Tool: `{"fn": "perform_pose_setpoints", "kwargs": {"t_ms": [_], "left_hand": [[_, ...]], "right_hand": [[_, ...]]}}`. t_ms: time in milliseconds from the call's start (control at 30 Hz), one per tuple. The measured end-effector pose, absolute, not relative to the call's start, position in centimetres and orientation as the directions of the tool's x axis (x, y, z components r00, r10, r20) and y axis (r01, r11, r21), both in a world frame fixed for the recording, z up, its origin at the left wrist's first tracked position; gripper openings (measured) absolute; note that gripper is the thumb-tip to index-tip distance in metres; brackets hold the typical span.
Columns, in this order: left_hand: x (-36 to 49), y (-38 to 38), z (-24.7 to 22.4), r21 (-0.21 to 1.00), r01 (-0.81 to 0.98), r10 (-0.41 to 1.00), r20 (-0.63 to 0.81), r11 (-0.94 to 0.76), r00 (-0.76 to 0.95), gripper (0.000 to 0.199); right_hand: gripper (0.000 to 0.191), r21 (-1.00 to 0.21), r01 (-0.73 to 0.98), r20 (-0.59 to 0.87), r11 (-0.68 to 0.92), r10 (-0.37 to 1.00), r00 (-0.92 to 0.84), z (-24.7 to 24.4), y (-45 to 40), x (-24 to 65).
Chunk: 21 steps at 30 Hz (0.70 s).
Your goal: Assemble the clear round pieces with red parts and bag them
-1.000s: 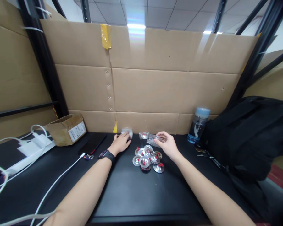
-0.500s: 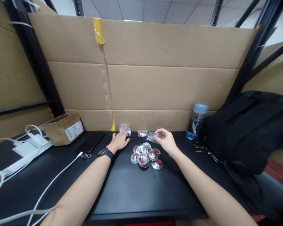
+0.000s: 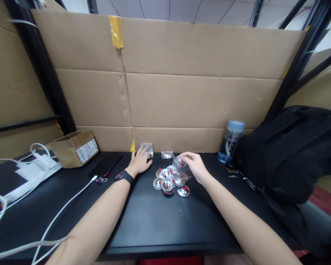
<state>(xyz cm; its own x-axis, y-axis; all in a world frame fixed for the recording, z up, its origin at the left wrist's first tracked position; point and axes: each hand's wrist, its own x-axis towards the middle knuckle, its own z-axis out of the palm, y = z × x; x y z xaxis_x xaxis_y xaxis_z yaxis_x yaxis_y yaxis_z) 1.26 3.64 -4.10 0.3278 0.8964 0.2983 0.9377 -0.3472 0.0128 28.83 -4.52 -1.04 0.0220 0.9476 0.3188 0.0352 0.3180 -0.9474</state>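
A pile of silvery finger cymbals (image 3: 167, 184) with red bits at their centres lies on the black table (image 3: 154, 221). My right hand (image 3: 194, 165), behind the pile on the right, pinches a clear plastic bag (image 3: 178, 161) between thumb and fingers. A shiny disc with red on it shows through this bag, whose lower part hangs over the back of the pile. Another bagged finger cymbal (image 3: 167, 155) rests near the cardboard wall. My left hand (image 3: 139, 161) lies with fingers spread on some clear plastic bags (image 3: 149, 148) by the wall.
An open cardboard box (image 3: 74, 149), a black phone-like slab (image 3: 101, 168) and white cables (image 3: 68, 202) occupy the left side. On the right stand a water bottle (image 3: 231, 141) and a black backpack (image 3: 292, 147). Cardboard (image 3: 165, 103) closes off the back.
My right hand has raised and turned its plastic bag, which now hangs over the pile's back edge. My left hand has shifted slightly, its fingers spreading over the bags.
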Motion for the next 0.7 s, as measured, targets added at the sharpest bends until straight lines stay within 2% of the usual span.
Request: {"fn": "perform_pose_setpoints", "kwargs": {"t_ms": [367, 700], "left_hand": [[0.72, 3.42, -4.24, 0.044, 0.933, 0.878, 0.356, -0.357, 0.32, 0.043], [0.66, 3.4, -4.36, 0.025, 0.927, 0.861, 0.38, -0.375, 0.338, 0.044]], "right_hand": [[0.031, -0.928, 0.096, 0.344, 0.359, 0.928, -0.142, -0.58, -5.03, 29.21], [0.034, -0.958, -0.11, 0.279, 0.264, 0.946, -0.163, -0.85, -5.13, 29.0]]}}
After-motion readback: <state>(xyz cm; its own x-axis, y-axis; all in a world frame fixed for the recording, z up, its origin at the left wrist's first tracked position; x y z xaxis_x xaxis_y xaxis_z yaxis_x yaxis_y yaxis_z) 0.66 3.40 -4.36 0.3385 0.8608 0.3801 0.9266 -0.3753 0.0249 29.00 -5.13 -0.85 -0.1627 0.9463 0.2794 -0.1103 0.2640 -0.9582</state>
